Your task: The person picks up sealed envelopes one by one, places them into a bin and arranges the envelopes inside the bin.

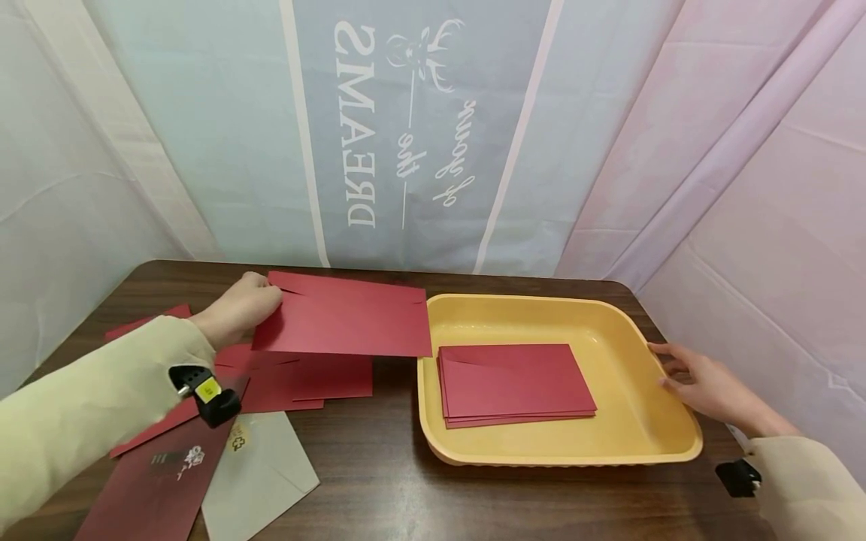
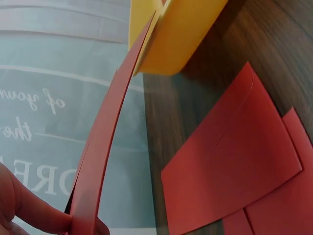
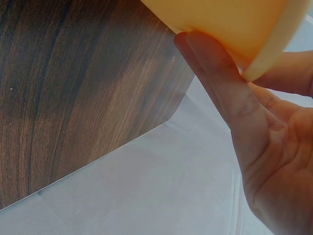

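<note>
My left hand (image 1: pixel 245 302) pinches a red envelope (image 1: pixel 352 315) by its left end, between thumb and fingers. The envelope is held above the table, and its right end reaches the left rim of a yellow plastic basin (image 1: pixel 636 421). Inside the basin lies a small stack of red envelopes (image 1: pixel 514 379). On the basin's right side my right hand (image 1: pixel 704 383) grips the rim; in the right wrist view the fingers (image 3: pixel 220 73) lie along the outside wall and the thumb is over the edge.
Several red envelopes (image 1: pixel 331 376) overlap on the table under my left arm. A dark red envelope (image 1: pixel 158 481) with a printed flower and a grey-white envelope (image 1: pixel 260 473) lie nearer the front. Fabric curtains (image 1: pixel 406 135) surround the brown wooden table (image 1: pixel 379 481).
</note>
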`<action>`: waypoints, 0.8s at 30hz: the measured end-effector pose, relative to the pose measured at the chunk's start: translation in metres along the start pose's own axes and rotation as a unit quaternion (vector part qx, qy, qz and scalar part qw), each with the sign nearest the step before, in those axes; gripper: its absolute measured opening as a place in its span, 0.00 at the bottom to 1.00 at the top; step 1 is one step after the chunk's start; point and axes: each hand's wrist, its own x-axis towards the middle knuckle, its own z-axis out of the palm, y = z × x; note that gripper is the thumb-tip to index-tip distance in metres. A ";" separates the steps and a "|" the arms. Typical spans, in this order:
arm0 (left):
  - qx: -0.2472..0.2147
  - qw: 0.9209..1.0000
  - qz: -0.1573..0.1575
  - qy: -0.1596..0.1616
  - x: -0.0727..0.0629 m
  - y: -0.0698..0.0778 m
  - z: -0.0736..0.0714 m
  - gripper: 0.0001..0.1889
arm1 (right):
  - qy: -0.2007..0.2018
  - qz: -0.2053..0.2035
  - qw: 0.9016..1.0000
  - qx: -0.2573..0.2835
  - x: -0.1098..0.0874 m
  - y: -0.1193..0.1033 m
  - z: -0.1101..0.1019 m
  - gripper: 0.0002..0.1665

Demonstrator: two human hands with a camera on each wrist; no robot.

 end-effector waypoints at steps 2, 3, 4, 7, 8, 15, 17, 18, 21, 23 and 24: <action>-0.004 1.000 0.007 -0.008 0.000 0.001 0.003 0.14 | 0.001 -0.001 1.000 0.001 0.000 0.000 0.000 0.29; -0.011 1.000 0.008 -0.014 0.000 0.002 0.004 0.14 | 0.001 -0.002 1.000 0.001 0.000 0.000 0.000 0.29; -0.012 1.000 0.011 -0.018 0.000 0.003 0.005 0.14 | 0.001 -0.001 1.000 0.001 0.000 0.000 0.000 0.29; -0.019 0.999 0.014 -0.027 0.001 0.005 0.011 0.13 | -0.001 0.001 1.000 0.000 0.000 0.000 0.000 0.29; -0.021 0.999 0.013 -0.033 0.001 0.005 0.012 0.12 | -0.003 0.004 1.000 0.000 0.000 0.000 0.000 0.29; -0.009 0.999 0.002 -0.049 0.003 0.010 0.033 0.18 | -0.009 0.011 1.000 0.004 -0.001 0.000 0.000 0.29; 0.000 0.999 0.004 -0.048 0.005 0.013 0.039 0.15 | -0.008 0.010 1.000 0.005 -0.001 0.000 0.000 0.29; 0.007 0.999 0.006 -0.046 0.005 0.014 0.041 0.13 | -0.008 0.010 1.000 0.004 -0.001 0.000 0.000 0.29; 0.022 0.999 0.016 -0.046 0.009 0.017 0.048 0.11 | -0.010 0.012 1.000 0.004 -0.001 -0.001 -0.001 0.30; 0.028 0.998 0.022 -0.046 0.011 0.019 0.053 0.14 | -0.012 0.016 1.000 0.001 0.000 -0.002 -0.001 0.30; 0.026 0.998 0.024 -0.048 0.011 0.020 0.056 0.13 | -0.013 0.017 1.000 0.000 0.000 -0.002 -0.001 0.30</action>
